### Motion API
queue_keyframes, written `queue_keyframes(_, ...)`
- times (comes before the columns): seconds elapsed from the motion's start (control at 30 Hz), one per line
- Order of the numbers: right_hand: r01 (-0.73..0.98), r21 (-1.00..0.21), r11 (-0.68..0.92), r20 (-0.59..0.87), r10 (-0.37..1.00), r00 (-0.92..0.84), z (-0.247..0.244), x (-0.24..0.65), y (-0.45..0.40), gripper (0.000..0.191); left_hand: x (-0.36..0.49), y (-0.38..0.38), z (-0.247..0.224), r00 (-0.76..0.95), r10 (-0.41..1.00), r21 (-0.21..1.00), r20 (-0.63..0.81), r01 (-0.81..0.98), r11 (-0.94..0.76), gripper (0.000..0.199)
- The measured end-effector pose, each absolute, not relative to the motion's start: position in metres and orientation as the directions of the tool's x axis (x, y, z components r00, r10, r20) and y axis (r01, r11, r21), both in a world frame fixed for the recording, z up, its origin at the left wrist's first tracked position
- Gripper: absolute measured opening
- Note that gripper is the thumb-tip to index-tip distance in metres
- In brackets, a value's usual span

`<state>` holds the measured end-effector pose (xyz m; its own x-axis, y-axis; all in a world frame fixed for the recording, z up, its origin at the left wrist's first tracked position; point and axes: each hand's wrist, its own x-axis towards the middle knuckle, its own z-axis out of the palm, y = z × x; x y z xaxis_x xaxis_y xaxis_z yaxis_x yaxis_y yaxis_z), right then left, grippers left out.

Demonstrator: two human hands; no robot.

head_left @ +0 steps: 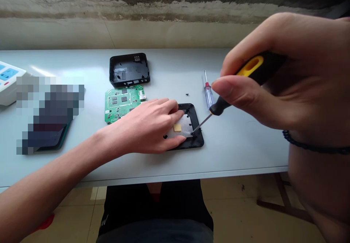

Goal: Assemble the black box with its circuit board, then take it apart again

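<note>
My right hand (262, 78) is closed around the black and yellow handle of a screwdriver (202, 122). Its shaft slants down to the left, and the tip meets a corner of the metal plate (187, 124) inside a black casing half (199, 139). Spread across that casing, my left hand (157, 124) lies with thumb and index finger apart on the plate, pressing from above and covering the casing's left part. A small yellowish pad (177, 127) sits on the plate between them. Dark screws show near the plate's corners.
Behind my left hand lie a green circuit board (120, 100) and another black casing half (128, 68). A small clear-handled screwdriver (209, 93) and a loose screw (187, 94) are on the table (240, 151). At left are a blurred-out phone-like object (54, 115) and a white device (11, 84).
</note>
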<state>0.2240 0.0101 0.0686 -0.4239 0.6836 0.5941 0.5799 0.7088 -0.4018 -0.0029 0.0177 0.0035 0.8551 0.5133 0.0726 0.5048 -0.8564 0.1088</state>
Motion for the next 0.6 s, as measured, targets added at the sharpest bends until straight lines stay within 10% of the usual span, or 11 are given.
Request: queue_keyframes(0.6,0.592,-0.364,0.719,0.399,0.695,-0.598,0.078,0.240,0.003,0.024,-0.002,0.015,0.006,0.868,0.495,0.064,0.025,0.493,-0.868,0.037)
